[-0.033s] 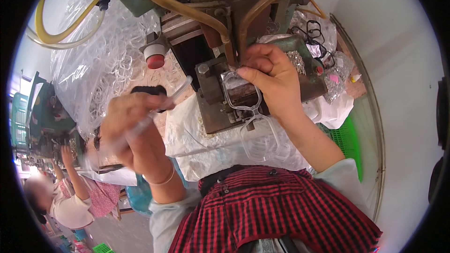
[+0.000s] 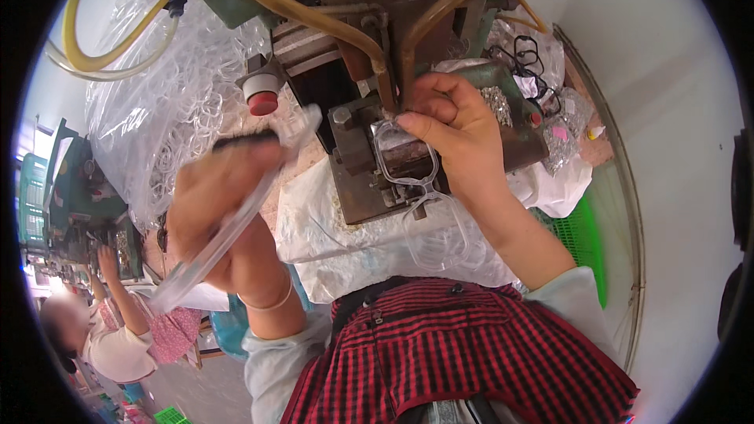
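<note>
My right hand (image 2: 471, 137) pinches the upper rim of a clear plastic eyeglass frame (image 2: 425, 182) between thumb and fingers. The frame's upper rim lies over the metal fixture (image 2: 357, 161) of a bench machine, close under two tube ends, while its other rim hangs toward me. Off to the left, my left hand (image 2: 200, 200) is closed around a long, clear plastic eyeglass temple (image 2: 224, 239). That temple slants from the upper right to the lower left across the hand, and both are smeared by motion. Its fingertips are partly hidden.
A red push button (image 2: 262, 102) sits left of the fixture. Behind it lies a large clear bag (image 2: 126, 118) with many clear parts. At right are a black eyeglass frame (image 2: 528, 53), a bag of small metal parts (image 2: 559, 145) and a green basket (image 2: 585, 247). A co-worker (image 2: 118, 341) sits far left.
My left hand has shifted slightly, and the eyeglass temple in it now slants more steeply, its lower end further down. My right hand and the eyeglass frame have stayed in place.
</note>
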`<state>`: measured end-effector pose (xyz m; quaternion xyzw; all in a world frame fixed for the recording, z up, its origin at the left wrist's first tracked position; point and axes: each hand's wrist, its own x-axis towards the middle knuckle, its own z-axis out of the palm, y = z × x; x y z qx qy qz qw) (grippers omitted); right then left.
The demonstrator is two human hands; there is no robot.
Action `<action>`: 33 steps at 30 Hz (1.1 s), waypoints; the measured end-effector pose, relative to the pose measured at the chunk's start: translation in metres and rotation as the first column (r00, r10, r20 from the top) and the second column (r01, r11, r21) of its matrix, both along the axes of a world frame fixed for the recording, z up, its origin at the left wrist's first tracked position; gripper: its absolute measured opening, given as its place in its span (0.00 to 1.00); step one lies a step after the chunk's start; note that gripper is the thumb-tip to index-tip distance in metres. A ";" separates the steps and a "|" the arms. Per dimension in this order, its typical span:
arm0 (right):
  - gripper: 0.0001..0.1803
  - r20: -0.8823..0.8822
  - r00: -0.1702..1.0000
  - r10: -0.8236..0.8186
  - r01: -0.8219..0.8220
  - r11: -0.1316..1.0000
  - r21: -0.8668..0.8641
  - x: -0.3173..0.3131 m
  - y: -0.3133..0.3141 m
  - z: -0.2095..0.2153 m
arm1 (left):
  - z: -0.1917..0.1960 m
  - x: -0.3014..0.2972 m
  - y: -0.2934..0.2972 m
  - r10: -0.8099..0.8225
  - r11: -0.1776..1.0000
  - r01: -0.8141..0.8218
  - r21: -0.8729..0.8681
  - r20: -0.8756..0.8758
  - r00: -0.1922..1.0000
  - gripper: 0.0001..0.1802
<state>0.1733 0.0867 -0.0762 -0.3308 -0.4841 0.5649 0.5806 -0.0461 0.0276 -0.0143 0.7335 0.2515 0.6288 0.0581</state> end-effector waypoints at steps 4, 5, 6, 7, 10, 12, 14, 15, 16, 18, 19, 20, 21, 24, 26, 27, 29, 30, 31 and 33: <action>0.25 -0.111 0.994 0.020 -0.025 0.999 -0.045 -0.013 -0.003 0.003 | 0.003 0.014 0.020 0.111 0.993 -0.099 -0.066 0.208 0.972 0.07; 0.24 -0.120 0.993 0.022 -0.031 0.997 -0.076 -0.013 -0.002 0.005 | 0.003 0.014 0.022 0.100 0.995 -0.092 -0.046 0.197 0.975 0.07; 0.24 -0.106 0.994 0.033 -0.041 0.996 -0.073 -0.011 -0.002 0.004 | 0.000 0.012 0.020 0.092 0.996 -0.086 -0.039 0.193 0.977 0.07; 0.25 -0.091 0.995 0.044 -0.050 0.996 -0.071 -0.007 0.000 0.002 | 0.003 0.007 0.017 0.150 0.988 -0.145 -0.050 0.115 0.982 0.07; 0.25 -0.181 0.983 0.043 -0.054 0.997 -0.055 -0.010 -0.002 0.009 | 0.004 0.007 0.023 0.089 0.995 -0.080 -0.057 0.162 0.983 0.07; 0.25 -0.174 0.984 0.026 -0.030 0.999 -0.020 -0.013 -0.007 0.006 | 0.008 0.010 0.017 0.081 0.990 -0.056 -0.126 0.204 0.976 0.07; 0.27 -0.045 0.999 0.022 -0.023 1.000 -0.008 -0.009 -0.016 0.018 | 0.011 0.012 0.011 0.131 0.983 -0.103 -0.149 0.195 0.972 0.06; 0.27 0.077 0.997 -0.026 0.020 0.997 0.072 -0.007 -0.026 0.019 | 0.015 0.014 -0.001 0.175 0.976 -0.165 -0.144 0.062 0.983 0.05; 0.27 0.190 0.979 -0.078 0.049 0.987 0.152 -0.006 -0.034 0.018 | 0.005 0.016 -0.005 0.071 0.996 -0.068 -0.059 0.056 0.996 0.05; 0.23 0.467 0.773 -0.429 0.095 0.806 0.584 0.008 -0.039 0.010 | -0.017 0.022 -0.019 0.125 0.989 -0.136 -0.049 -0.191 0.974 0.07; 0.21 0.491 0.641 -0.591 0.132 0.714 0.687 0.019 -0.029 -0.002 | -0.021 0.026 -0.020 0.137 0.990 -0.142 0.007 -0.304 0.943 0.09; 0.20 0.490 0.478 -0.729 0.142 0.615 0.776 0.032 -0.020 -0.016 | -0.021 0.035 -0.014 0.137 0.989 -0.101 0.111 -0.394 0.909 0.11; 0.18 0.583 0.552 -0.597 0.225 0.779 0.585 0.049 -0.009 -0.029 | -0.028 0.041 -0.009 0.116 0.991 -0.076 0.111 -0.417 0.901 0.13; 0.15 0.743 0.479 -0.468 0.146 0.877 0.458 0.088 -0.005 -0.066 | -0.046 0.053 0.002 0.063 0.998 -0.053 0.033 -0.478 0.876 0.17; 0.14 0.779 0.425 -0.461 0.111 0.880 0.461 0.099 -0.006 -0.072 | -0.047 0.056 0.002 0.041 0.998 -0.055 -0.012 -0.515 0.856 0.18; 0.13 0.777 0.454 -0.436 0.161 0.898 0.410 0.102 -0.006 -0.066 | -0.045 0.057 0.002 0.037 0.998 -0.059 -0.026 -0.518 0.854 0.18; 0.11 0.677 0.534 -0.507 0.299 0.862 0.410 0.112 0.009 -0.058 | -0.043 0.058 0.002 0.033 0.996 -0.071 -0.055 -0.509 0.860 0.17; 0.11 0.588 0.523 -0.617 0.410 0.787 0.461 0.112 0.015 -0.047 | -0.041 0.057 0.001 0.034 0.995 -0.079 -0.068 -0.507 0.861 0.17; 0.09 0.655 0.516 -0.552 0.419 0.830 0.368 0.118 0.021 -0.054 | -0.039 0.057 0.002 0.005 0.994 -0.061 -0.095 -0.503 0.864 0.15; 0.08 0.745 0.463 -0.480 0.353 0.871 0.342 0.126 0.020 -0.067 | -0.041 0.058 0.004 -0.009 0.994 -0.045 -0.098 -0.497 0.868 0.15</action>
